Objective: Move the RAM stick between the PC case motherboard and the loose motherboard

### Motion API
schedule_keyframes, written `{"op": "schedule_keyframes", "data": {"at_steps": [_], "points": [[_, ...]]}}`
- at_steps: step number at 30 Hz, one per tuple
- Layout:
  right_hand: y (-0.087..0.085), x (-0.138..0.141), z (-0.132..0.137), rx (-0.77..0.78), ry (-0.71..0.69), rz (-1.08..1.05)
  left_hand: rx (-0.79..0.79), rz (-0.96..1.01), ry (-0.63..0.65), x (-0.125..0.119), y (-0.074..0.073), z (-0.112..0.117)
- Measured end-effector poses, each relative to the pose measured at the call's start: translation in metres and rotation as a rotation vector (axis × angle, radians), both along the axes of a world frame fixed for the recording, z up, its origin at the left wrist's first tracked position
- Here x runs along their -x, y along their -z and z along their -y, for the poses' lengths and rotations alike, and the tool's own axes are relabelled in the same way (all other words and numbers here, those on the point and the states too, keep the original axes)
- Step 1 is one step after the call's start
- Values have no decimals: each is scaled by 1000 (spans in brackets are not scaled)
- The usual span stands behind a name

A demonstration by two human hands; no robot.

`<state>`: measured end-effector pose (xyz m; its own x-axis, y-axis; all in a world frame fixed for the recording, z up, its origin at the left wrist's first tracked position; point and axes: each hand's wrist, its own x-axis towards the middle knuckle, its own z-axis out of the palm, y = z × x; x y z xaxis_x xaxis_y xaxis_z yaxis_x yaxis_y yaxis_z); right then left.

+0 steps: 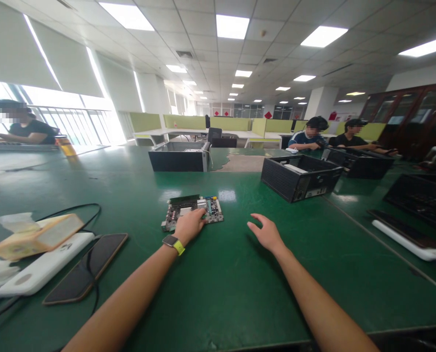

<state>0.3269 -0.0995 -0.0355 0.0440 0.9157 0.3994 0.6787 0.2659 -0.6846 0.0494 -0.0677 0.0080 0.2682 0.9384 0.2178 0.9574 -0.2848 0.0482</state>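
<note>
Setting: open-plan office under ceiling light panels; a broad green-topped desk carries everything.
Near left: a dark flat phone lies beside a long white power bank, black cables looped about them; a yellow tissue box rests against the power bank.
Left hand: the left hand, a watch with a yellow strap on its wrist, lies on the near edge of the small green circuit board; its fingers are curled down onto the board, whether pinching it cannot be told.
Right hand: the right hand hovers just above the desk, near the board's right side but apart from it, fingers spread and holding nothing.
Circuit board: flat on the desk at centre, components up.
Handling advice: judged from this pose, the board is best held by its bare edges, kept level, with the free hand taking the opposite edge, not the components.
Middle distance: two open black computer cases, one behind the board, one to the right.
Far: other people sit at the desk's far ends.
</note>
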Motion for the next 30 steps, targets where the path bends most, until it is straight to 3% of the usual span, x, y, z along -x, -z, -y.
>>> {"op": "schedule_keyframes", "data": {"at_steps": [7, 13, 23, 30], "points": [[0, 0, 1, 13, -2, 27, -47, -31, -165, 56, 3, -26], [-1, 1, 2, 11, -15, 47, -54, -52, -256, 88, 6, -41], [-7, 4, 6, 30, -27, 49, -13, -75, -374, 124, 6, -54], [-4, 4, 5, 44, -32, 53, -7, -76, -400, 129, 7, -59]]}}
